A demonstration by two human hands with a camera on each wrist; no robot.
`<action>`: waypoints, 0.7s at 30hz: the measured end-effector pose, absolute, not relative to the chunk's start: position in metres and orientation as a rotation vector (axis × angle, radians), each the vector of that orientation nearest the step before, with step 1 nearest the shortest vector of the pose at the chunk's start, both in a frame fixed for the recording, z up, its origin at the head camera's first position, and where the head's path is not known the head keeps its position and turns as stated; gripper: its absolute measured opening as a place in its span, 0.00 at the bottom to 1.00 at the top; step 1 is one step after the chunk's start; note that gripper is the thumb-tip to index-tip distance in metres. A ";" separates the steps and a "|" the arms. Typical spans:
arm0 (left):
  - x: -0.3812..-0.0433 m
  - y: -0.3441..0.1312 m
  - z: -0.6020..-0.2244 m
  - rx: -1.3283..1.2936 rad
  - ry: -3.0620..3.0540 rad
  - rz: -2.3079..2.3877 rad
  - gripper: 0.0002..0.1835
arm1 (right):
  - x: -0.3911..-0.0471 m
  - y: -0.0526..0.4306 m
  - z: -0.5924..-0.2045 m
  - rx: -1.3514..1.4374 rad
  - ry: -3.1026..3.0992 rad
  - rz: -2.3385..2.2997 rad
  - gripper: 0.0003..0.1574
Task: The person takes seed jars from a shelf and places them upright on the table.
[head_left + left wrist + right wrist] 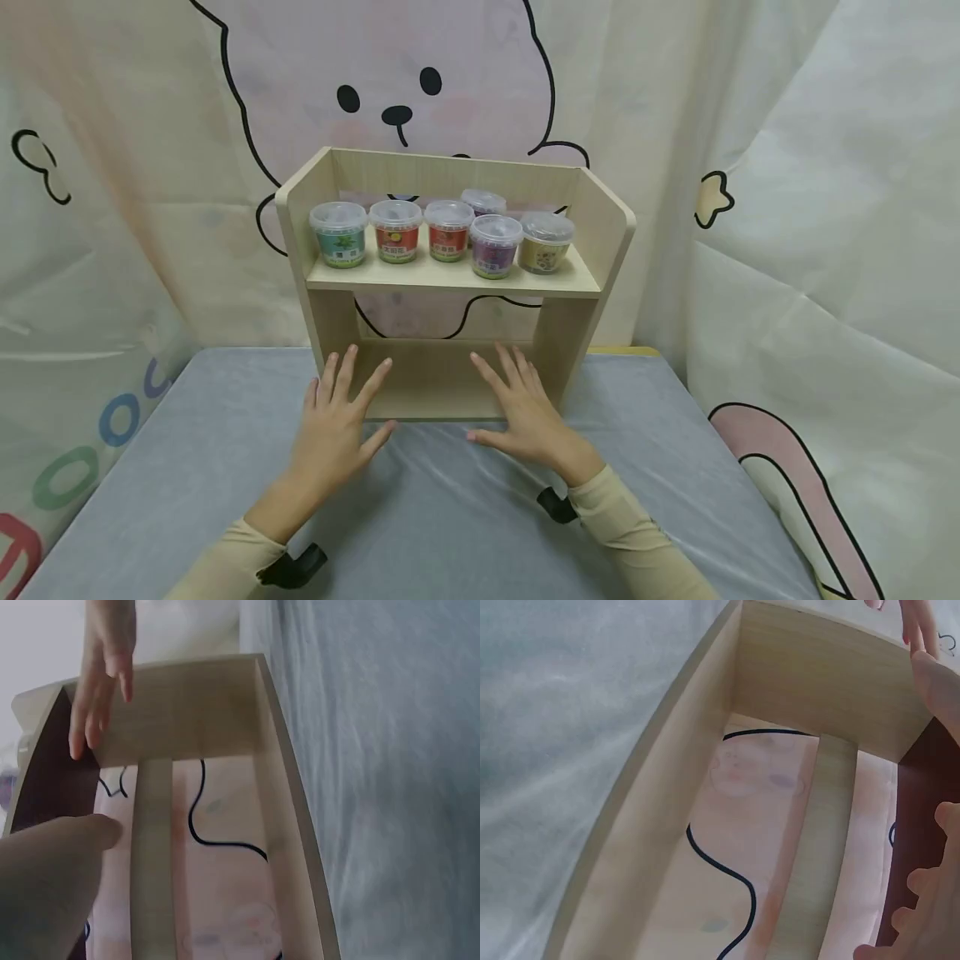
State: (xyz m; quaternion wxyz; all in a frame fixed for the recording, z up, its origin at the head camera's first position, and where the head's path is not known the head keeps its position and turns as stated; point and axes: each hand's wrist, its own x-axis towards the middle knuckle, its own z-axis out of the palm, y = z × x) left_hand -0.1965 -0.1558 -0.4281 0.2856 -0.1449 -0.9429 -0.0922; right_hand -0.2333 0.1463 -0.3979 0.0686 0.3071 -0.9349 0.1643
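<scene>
A pale wooden two-tier shelf (450, 283) stands on the table, its lower compartment bare inside. Its upper tier carries several small lidded plastic cups: a teal-labelled cup (341, 242) at the left, two red-labelled cups (397, 237), two purple-labelled cups (495, 250), one behind the other, and a yellowish cup (543, 250) at the right. My left hand (330, 429), fingers spread, hovers before the lower left of the shelf. Opposite it, my right hand (528, 421) spreads its fingers before the lower right. Both hold nothing; neither visibly grips the wood.
A grey-blue cloth (435, 517) covers the table. Behind and beside it hangs a light curtain (637, 83) with cartoon drawings. Black wrist devices (292, 567) sit under both forearms. A yellow edge (622, 351) shows behind the shelf at the right.
</scene>
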 end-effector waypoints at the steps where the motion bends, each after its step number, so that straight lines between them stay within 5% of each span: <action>1: -0.197 -0.159 -0.427 -0.391 -2.505 -0.264 0.52 | -0.234 0.146 -0.395 0.938 -2.817 0.511 0.70; 21: -0.208 -0.217 -0.397 -0.315 -2.294 -0.700 0.42 | -0.237 0.123 -0.333 1.167 -2.613 0.927 0.55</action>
